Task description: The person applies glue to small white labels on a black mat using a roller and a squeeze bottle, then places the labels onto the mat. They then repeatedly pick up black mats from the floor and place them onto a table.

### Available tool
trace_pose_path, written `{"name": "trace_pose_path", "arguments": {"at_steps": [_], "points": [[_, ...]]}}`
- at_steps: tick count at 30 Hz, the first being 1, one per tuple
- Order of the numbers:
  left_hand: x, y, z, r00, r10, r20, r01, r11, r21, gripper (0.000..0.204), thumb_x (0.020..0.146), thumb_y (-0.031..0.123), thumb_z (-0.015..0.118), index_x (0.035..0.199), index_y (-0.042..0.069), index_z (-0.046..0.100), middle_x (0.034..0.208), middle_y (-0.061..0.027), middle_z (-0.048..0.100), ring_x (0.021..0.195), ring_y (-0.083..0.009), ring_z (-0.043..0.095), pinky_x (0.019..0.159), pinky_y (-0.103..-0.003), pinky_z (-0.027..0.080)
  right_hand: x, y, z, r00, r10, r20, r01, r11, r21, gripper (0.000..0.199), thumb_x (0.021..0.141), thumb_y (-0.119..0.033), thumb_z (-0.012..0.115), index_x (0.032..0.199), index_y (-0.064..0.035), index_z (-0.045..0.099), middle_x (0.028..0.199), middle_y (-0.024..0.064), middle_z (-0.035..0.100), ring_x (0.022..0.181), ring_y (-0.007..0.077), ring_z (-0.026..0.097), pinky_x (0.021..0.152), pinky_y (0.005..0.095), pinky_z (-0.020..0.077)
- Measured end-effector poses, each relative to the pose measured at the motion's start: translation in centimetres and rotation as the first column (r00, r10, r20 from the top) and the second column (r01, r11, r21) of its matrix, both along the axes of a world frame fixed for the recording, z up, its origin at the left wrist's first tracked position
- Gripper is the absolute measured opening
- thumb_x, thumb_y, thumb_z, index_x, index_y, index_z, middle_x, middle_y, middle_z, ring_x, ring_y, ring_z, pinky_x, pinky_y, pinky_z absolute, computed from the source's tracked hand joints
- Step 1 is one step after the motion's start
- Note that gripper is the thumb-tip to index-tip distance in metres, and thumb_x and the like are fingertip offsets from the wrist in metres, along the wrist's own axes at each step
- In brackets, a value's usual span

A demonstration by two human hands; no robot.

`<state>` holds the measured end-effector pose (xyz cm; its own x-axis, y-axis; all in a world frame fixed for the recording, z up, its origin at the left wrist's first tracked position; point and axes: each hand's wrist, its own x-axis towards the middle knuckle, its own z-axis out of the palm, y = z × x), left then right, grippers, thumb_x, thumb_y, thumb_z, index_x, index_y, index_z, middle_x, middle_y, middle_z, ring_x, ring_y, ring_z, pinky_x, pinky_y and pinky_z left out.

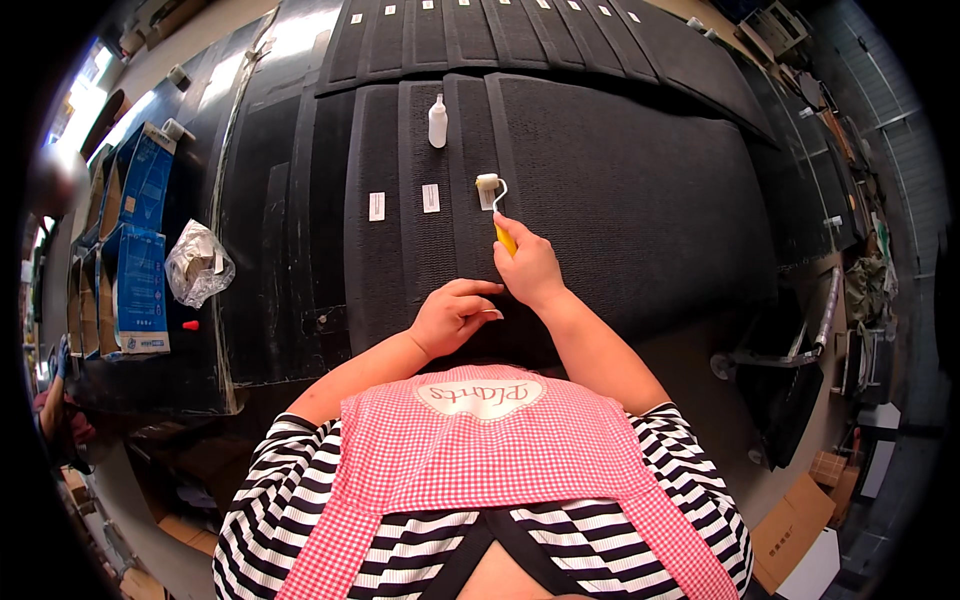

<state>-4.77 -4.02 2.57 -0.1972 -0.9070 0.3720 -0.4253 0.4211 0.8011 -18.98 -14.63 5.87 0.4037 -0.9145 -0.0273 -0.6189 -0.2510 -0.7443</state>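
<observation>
Now right hand (530, 268) wrapped around yellow handle of small roller (488, 183), pale round drum pressed on bumpy black foam strip (470, 210). Left hand (452, 315) curled loosely, flat on strip, holding nothing.

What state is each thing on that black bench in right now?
Small roller: resting on a white label, yellow handle gripped by the right hand.
Left hand: curled, resting on black strip.
White bottle: upright, capped.
Plastic bag: crumpled.
</observation>
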Motion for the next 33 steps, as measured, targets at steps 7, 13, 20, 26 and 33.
{"name": "trace_pose_path", "arguments": {"at_steps": [7, 13, 20, 26, 33], "points": [[-0.1, 0.1, 0.0, 1.0, 0.007, -0.012, -0.007, 1.0, -0.001, 0.008, 0.078, 0.013, 0.071, 0.084, 0.008, 0.069, 0.108, -0.0072, 0.067, 0.094, -0.0248, 0.063, 0.08, -0.033, 0.052, -0.1, -1.3, 0.0, 0.957, -0.023, 0.29, 0.03, 0.999, -0.02, 0.041, 0.087, -0.012, 0.058, 0.127, -0.0062, 0.056, 0.107, 0.0131, 0.067, 0.094, 0.0184, 0.065, 0.083, 0.0286, 0.0495], [0.1, 0.0, 0.3, 1.0, -0.011, 0.003, 0.011, 1.0, -0.001, 0.006, 0.079, 0.009, 0.07, 0.085, 0.01, 0.07, 0.111, -0.0076, 0.065, 0.096, -0.0246, 0.062, 0.08, -0.033, 0.051, -0.7, -0.7, -0.3, 0.994, 0.014, 0.11, -0.014, 1.0, -0.005, 0.042, 0.085, -0.016, 0.058, 0.126, -0.0073, 0.057, 0.109, 0.0178, 0.065, 0.097, 0.0317, 0.065, 0.086, 0.0351, 0.0498], [0.2, 0.0, 0.1, 1.0, -0.014, 0.001, 0.014, 1.0, 0.01, 0.006, 0.079, 0.009, 0.069, 0.085, 0.01, 0.07, 0.111, -0.0078, 0.065, 0.095, -0.025, 0.062, 0.08, -0.034, 0.051, -1.2, -1.2, -0.6, 0.952, 0.051, 0.303, -0.013, 0.992, -0.126, 0.046, 0.086, -0.012, 0.059, 0.131, -0.006, 0.05, 0.101, 0.0148, 0.068, 0.09, 0.026, 0.067, 0.08, 0.032, 0.0512], [0.2, 0.2, 0.6, 0.991, 0.01, -0.133, 0.015, 0.983, 0.186, 0.004, 0.083, 0.011, 0.067, 0.084, 0.008, 0.069, 0.115, -0.009, 0.064, 0.102, -0.0225, 0.06, 0.086, -0.032, 0.049, -4.2, 3.8, -1.0, 0.865, -0.022, 0.502, -0.044, 0.992, 0.12, 0.036, 0.087, -0.01, 0.063, 0.113, 0.0013, 0.042, 0.084, 0.0094, 0.063, 0.074, 0.0118, 0.062, 0.066, 0.0255, 0.0499], [-1.9, 1.7, 2.8, 0.504, 0.241, -0.829, 0.38, 0.801, 0.463, 0.025, 0.094, 0.023, 0.057, 0.095, 0.001, 0.068, 0.139, -0.0137, 0.045, 0.118, -0.0203, 0.05, 0.1, -0.036, 0.039, -3.5, 7.1, -1.0, 0.914, 0.198, 0.354, -0.21, 0.978, -0.003, 0.028, 0.086, -0.014, 0.066, 0.1, -0.0031, 0.045, 0.082, 0.0148, 0.064, 0.069, 0.0257, 0.068, 0.06, 0.0321, 0.0526]]}}
